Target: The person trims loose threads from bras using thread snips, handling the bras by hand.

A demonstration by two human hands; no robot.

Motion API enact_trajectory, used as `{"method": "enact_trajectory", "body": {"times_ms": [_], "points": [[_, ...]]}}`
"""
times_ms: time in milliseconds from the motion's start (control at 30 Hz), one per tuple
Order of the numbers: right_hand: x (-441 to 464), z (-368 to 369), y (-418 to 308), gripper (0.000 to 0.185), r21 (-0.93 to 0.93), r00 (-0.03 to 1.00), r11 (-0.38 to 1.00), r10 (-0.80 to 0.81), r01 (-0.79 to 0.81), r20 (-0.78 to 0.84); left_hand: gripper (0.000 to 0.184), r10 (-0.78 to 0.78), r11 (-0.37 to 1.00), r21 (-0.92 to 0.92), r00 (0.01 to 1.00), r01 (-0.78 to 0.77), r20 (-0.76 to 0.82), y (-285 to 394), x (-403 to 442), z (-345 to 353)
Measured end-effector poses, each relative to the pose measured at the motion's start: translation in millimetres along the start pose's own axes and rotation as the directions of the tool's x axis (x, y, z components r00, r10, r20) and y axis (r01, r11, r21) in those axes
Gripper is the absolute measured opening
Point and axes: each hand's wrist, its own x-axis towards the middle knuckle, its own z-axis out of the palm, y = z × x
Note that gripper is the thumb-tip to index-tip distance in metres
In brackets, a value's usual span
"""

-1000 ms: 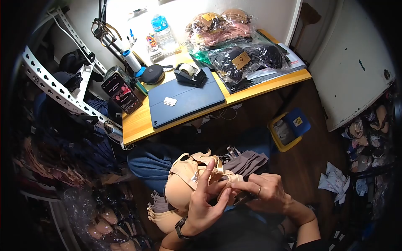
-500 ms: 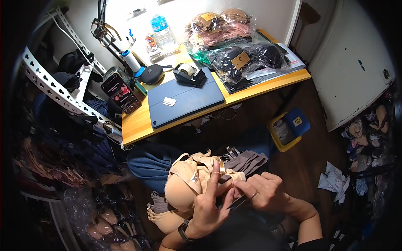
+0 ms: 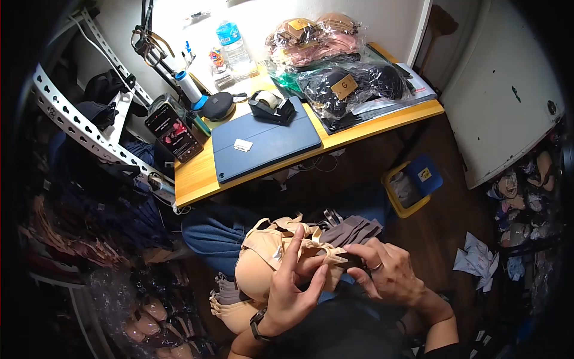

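A beige bra with smooth moulded cups lies across my lap, on a stack of beige and grey bras. My left hand, with a dark watch at the wrist, holds the bra's band between thumb and fingers, its index finger stretched upward. At the end of the same band is my right hand, which wears a ring. Its index fingertip touches the band and its thumb is a little apart, the other fingers curled. The dark gap between thumb and index finger is hard to make out. Grey bras lie just beyond the hands.
On the wooden desk ahead are a blue tablet case, a tape dispenser, a propped phone, a water bottle and bagged bras. A yellow-and-blue bin stands on the floor. Bagged bras lie lower left.
My right hand has shifted slightly right and up, and its thumb has parted from the index finger. My left hand has moved a little left. A dark strip seen between the hands no longer shows.
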Motion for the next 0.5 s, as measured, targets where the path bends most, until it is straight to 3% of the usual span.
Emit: {"method": "enact_trajectory", "body": {"times_ms": [67,367,467,500], "points": [[-5,2,4,0.034,-0.058,0.997,0.998,0.011,-0.007,0.083,0.071,-0.013,1.0,-0.02,1.0,0.013,0.016,1,0,1],[-4,3,6,0.037,-0.069,0.991,0.998,0.007,0.003,0.132,0.07,-0.038,0.999,-0.03,0.998,0.039,0.047,-1,1,0],[0,4,-3,0.031,-0.027,0.997,0.998,0.051,-0.052,-0.052,0.065,-0.024,0.997,-0.068,0.999,0.026,0.028,-1,5,0],[-1,5,-3,0.03,-0.018,0.994,0.998,0.061,-0.063,-0.09,0.059,-0.115,0.987,-0.107,0.993,0.119,0.039,2,8,-1]]}}
